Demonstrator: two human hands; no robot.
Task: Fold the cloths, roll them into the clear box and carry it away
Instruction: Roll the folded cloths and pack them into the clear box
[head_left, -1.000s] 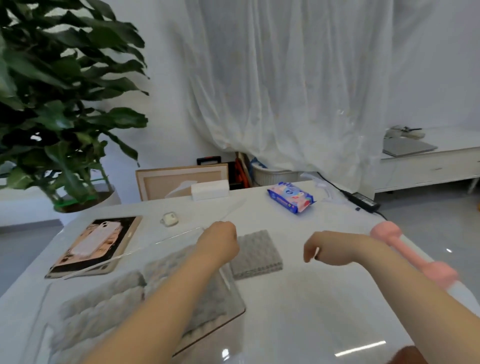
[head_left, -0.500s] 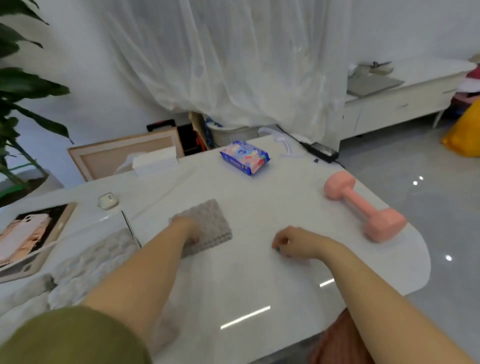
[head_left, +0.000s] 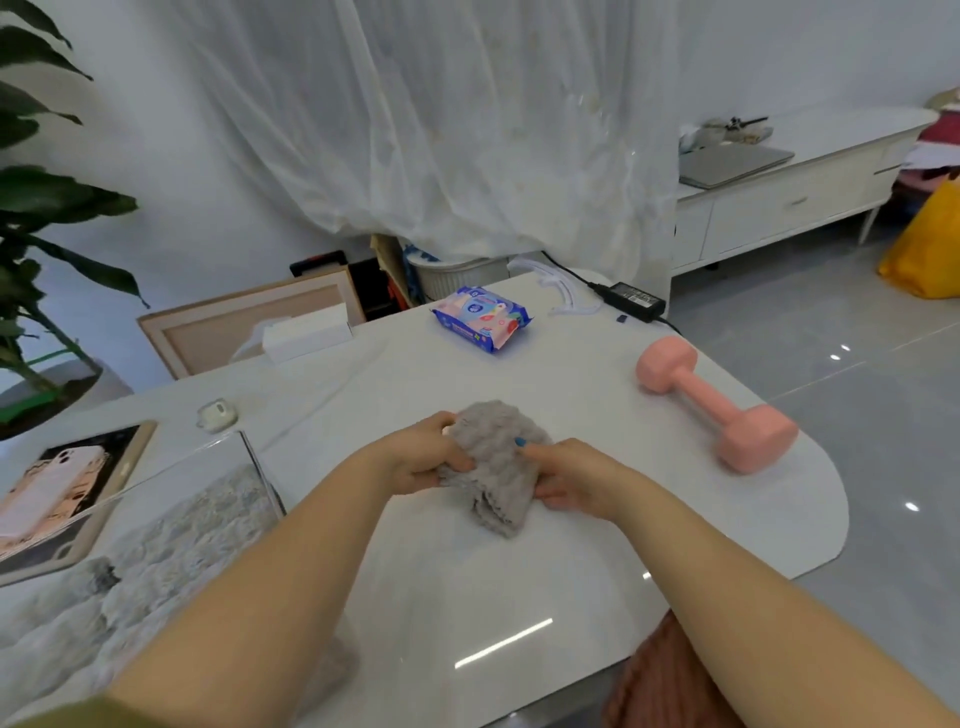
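No words or numbers can be read. The blue pack (head_left: 480, 318), upper centre, carries blurred print. The black adapter (head_left: 635, 300), to its right, has a white label too small to read.

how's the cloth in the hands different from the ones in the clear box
Place: the held cloth is over the table, outside the clear box; the boxed cloths lie inside it.
Handling: the left hand and right hand grip the held cloth; nothing touches the boxed cloths.
Shade: the held cloth reads grey-brown; the boxed cloths look paler through the wall.
Both share a bumpy texture.
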